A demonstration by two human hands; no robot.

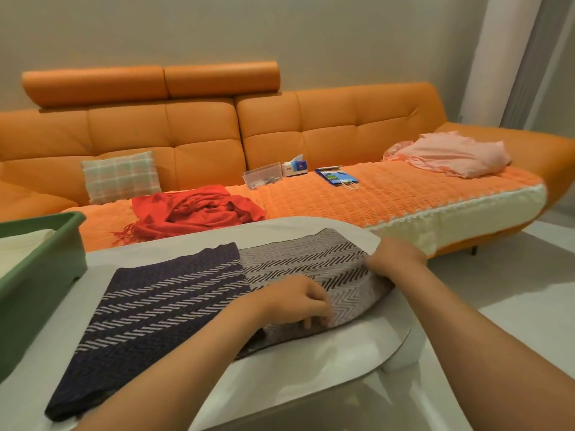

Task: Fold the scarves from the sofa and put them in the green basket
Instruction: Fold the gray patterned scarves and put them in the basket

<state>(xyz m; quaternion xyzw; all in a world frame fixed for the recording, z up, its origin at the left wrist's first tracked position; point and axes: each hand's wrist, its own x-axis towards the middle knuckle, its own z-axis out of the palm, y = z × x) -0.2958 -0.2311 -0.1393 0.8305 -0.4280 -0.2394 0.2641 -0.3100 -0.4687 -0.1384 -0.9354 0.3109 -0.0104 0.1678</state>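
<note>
A person stands at a white bench (326, 346) drawn up against an orange sofa (202, 129). A patterned scarf (174, 303) lies spread flat on the bench, dark blue with pale dashes on its left half and grey zigzag on its right. It appears to be laid out this way so it can be doubled over neatly.

Both hands work at the grey end. The left hand (295, 301) sits at the near edge, its fingers (314, 318) curled down and pinching the cloth. The right hand (393, 259) rests on the far right end, its fingers (373, 261) bent onto the fabric; I cannot tell whether they pinch it or only press it. Holding one end at two points probably readies it to be carried across onto the blue half.

The green basket (37, 290) stands on the bench just to the left of the scarf, within easy reach, with something cream-coloured (25, 241) lying inside. A red scarf (193, 209) is heaped, unfolded, on the sofa seat behind the bench. A pink cloth (451, 154) lies crumpled farther along the seat to the right.
</note>
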